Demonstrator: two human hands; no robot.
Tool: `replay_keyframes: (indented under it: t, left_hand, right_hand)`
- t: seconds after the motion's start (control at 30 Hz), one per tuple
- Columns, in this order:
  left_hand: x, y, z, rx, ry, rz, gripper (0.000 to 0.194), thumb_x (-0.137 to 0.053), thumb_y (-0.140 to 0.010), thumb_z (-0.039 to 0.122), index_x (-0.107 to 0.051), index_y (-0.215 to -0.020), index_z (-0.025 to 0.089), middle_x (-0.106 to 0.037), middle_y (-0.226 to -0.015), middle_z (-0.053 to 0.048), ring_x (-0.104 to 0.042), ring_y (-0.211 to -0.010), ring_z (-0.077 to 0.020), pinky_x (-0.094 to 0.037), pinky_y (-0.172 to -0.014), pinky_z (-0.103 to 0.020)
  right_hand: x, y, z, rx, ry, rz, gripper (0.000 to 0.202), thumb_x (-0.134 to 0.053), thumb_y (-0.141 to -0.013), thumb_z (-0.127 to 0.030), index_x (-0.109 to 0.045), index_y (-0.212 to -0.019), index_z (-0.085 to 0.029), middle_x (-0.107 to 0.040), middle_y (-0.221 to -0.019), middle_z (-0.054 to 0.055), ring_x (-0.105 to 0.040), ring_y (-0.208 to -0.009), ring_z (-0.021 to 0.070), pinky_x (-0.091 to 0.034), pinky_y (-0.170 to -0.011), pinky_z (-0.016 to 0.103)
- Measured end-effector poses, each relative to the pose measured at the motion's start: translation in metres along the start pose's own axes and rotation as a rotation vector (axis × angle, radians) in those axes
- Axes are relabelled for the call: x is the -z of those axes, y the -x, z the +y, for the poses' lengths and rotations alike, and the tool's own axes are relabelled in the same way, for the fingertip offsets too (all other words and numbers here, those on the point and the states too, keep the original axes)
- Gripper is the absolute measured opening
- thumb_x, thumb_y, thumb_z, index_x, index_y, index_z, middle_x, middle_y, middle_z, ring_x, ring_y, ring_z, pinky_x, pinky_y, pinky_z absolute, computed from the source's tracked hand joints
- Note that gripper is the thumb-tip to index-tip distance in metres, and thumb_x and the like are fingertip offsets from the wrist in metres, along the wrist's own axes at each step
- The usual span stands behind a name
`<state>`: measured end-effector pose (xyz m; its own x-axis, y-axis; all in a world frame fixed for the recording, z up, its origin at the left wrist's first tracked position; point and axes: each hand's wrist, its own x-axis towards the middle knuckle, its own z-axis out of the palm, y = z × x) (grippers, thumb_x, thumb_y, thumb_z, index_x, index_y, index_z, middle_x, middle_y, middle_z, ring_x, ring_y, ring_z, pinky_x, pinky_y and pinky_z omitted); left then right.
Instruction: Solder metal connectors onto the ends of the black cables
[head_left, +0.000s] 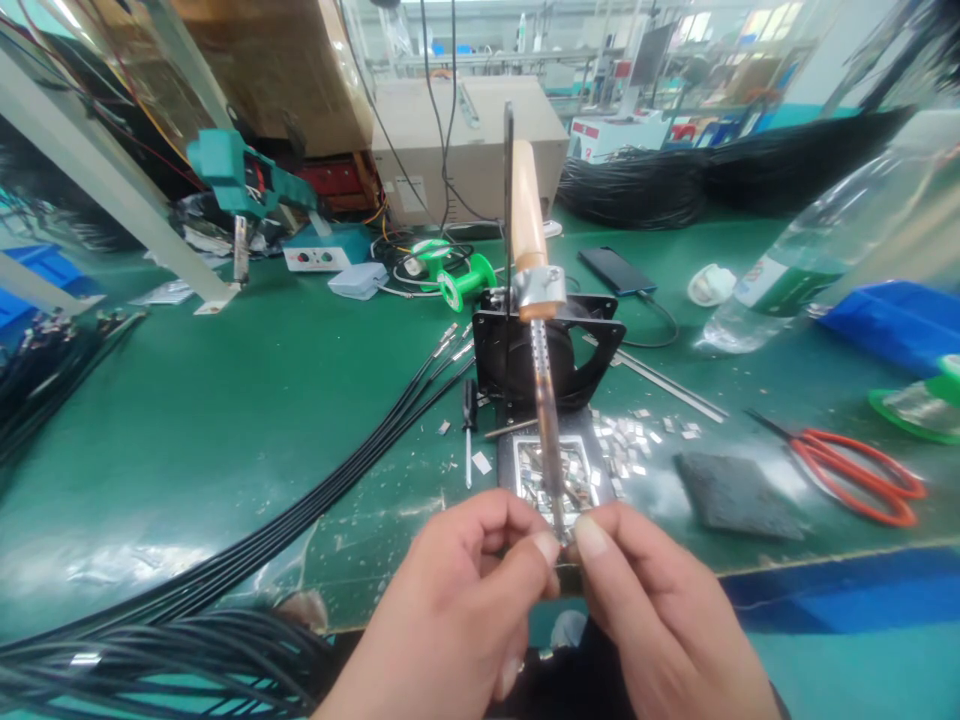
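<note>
Bottom center, your left hand (457, 590) and right hand (652, 610) are both pinched together on something tiny (can't make it out) right at the soldering iron (541, 400) tip, above the tray (517, 462) of metal bits. Black cables (315, 500) at left look unsoldered.

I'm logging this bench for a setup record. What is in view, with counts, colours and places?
soldering iron: one, wooden handle, metal shaft, clamped tip down at centre
fan: one, black, behind the iron
tray: one, metal, holds silver bits, under the iron
cables: several, black, left, running to the fan
spool: one, green, centre back
phone: one, dark, right of the spool
bottle: one, clear, lying far right
scissors: one, red handles, right
pad: one, dark grey, left of the scissors
left hand: pinching near the iron's tip
right hand: pinching opposite it
</note>
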<state>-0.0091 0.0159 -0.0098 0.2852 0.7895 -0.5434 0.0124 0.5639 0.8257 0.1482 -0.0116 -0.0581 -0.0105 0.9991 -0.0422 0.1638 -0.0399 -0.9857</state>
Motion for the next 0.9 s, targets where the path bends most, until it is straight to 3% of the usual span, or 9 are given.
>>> replay_keyframes:
  t: [0.7, 0.9]
  left_hand:
    - [-0.002, 0.0034, 0.0015, 0.022, -0.008, 0.007, 0.026, -0.063, -0.093, 0.043, -0.058, -0.08, 0.021, -0.039, -0.043, 0.012, -0.027, -0.036, -0.004, -0.025, -0.037, -0.014]
    - [0.0006, 0.0026, 0.0011, 0.001, -0.041, 0.009, 0.026, -0.061, -0.094, 0.042, -0.058, -0.081, 0.021, -0.037, -0.043, 0.012, -0.025, -0.038, -0.0044, -0.022, -0.038, -0.015]
  right_hand:
    - [0.0008, -0.0024, -0.0055, 0.052, 0.053, 0.013, 0.04, -0.05, -0.109, -0.046, -0.065, -0.081, -0.021, -0.058, -0.067, -0.002, -0.05, -0.059, 0.0124, -0.046, -0.055, 0.021]
    - [-0.0001, 0.002, 0.0018, 0.021, 0.053, -0.018, 0.041, -0.047, -0.11, -0.049, -0.063, -0.083, -0.022, -0.06, -0.072, -0.001, -0.055, -0.065, 0.0142, -0.049, -0.061, 0.024]
